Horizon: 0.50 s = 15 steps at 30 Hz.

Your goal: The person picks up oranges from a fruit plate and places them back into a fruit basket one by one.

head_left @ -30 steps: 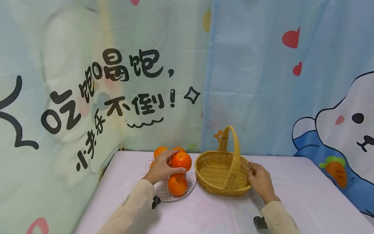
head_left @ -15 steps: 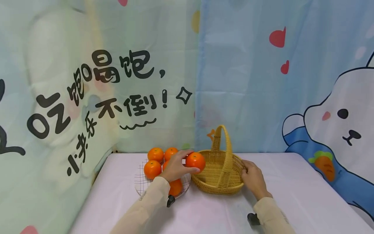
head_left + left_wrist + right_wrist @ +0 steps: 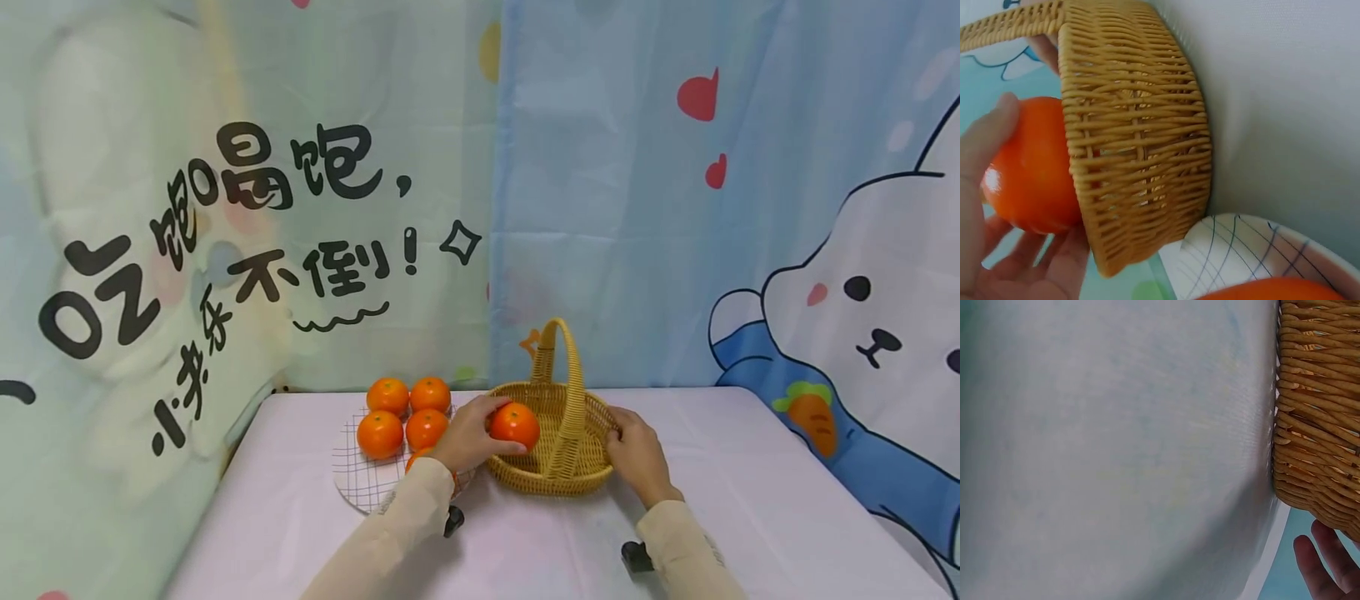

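My left hand (image 3: 467,437) holds an orange (image 3: 516,427) over the left side of a yellow wicker basket (image 3: 543,483) with a tall arched handle. From the left wrist view, the orange (image 3: 1034,167) sits between thumb and curled fingers at the basket's rim, partly behind its woven wall. My right hand (image 3: 639,457) grips the basket's right rim. Seen from the right wrist, two fingertips (image 3: 1317,562) show beside the weave, and the rest of that hand is cut off. Several more oranges (image 3: 380,434) lie on a round white plate (image 3: 360,490) with a dark grid pattern.
The plate stands just left of the basket on a pale pink table (image 3: 555,550). Behind the table hangs a printed curtain (image 3: 615,250) with black lettering and a cartoon animal. The basket handle (image 3: 573,375) arches above its opening.
My left hand has lifted the orange off the plate and carried it right to the basket, lowering it slightly at the rim. My right hand stays on the basket. The head view has shifted rightward.
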Each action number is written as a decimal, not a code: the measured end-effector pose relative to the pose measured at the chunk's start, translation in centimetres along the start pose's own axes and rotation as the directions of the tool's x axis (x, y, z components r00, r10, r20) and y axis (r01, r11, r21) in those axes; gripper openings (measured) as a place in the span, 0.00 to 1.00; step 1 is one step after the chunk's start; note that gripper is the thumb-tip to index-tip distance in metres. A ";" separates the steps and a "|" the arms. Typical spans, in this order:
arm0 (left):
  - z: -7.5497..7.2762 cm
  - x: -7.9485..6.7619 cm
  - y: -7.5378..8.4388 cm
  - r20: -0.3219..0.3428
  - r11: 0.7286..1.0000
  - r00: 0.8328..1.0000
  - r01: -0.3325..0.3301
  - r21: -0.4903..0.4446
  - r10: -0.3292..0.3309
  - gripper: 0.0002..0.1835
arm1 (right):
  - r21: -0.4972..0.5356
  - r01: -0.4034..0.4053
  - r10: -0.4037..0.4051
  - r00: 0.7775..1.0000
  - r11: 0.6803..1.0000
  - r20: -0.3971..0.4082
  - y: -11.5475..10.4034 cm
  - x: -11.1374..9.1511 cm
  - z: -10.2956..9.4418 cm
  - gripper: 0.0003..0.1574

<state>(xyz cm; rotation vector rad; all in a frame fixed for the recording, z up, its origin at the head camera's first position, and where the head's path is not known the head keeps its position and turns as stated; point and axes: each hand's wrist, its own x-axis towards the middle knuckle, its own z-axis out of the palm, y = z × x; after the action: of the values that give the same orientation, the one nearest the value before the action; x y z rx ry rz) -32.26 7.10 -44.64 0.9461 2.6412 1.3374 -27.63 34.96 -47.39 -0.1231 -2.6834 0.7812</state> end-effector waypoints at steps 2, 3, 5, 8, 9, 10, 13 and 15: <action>0.3 0.3 0.2 0.014 1.000 1.000 0.017 0.021 -0.017 0.41 | 0.002 -0.007 0.007 1.000 1.000 0.002 -0.1 0.0 -0.1 0.28; 0.5 0.4 0.3 0.017 0.999 1.000 0.020 0.031 -0.020 0.41 | 0.003 -0.010 0.010 1.000 1.000 0.003 -0.1 0.0 -0.1 0.28; 0.7 0.7 0.6 0.028 0.998 0.999 0.034 0.054 -0.036 0.40 | 0.002 -0.017 0.017 1.000 1.000 0.005 -0.2 0.0 -0.2 0.28; 1.0 1.1 1.0 0.054 0.995 0.998 0.036 0.094 -0.041 0.39 | -0.002 -0.026 0.026 1.000 1.000 0.007 -0.3 0.0 -0.3 0.29; 1.1 1.2 1.1 0.062 0.993 0.998 0.025 0.115 -0.032 0.39 | -0.005 -0.026 0.026 1.000 1.000 0.009 -0.3 0.0 -0.3 0.29; 1.2 1.3 1.2 0.073 0.991 0.997 0.018 0.136 -0.028 0.38 | -0.007 -0.025 0.025 1.000 1.000 0.009 -0.4 0.0 -0.4 0.29; 1.6 1.6 1.2 0.099 0.977 0.995 -0.017 0.212 -0.004 0.38 | -0.013 -0.018 0.019 1.000 1.000 0.010 -0.3 0.0 -0.5 0.28; 1.8 1.6 1.2 0.113 0.967 0.994 -0.033 0.253 0.004 0.37 | -0.014 -0.012 0.012 1.000 1.000 0.008 -0.3 0.0 -0.5 0.28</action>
<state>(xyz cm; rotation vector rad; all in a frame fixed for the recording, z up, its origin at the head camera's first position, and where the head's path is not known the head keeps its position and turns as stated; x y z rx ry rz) -32.43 9.84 -44.50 1.0405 2.7673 0.9308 -27.43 34.94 -46.88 -0.1394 -2.6987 0.7676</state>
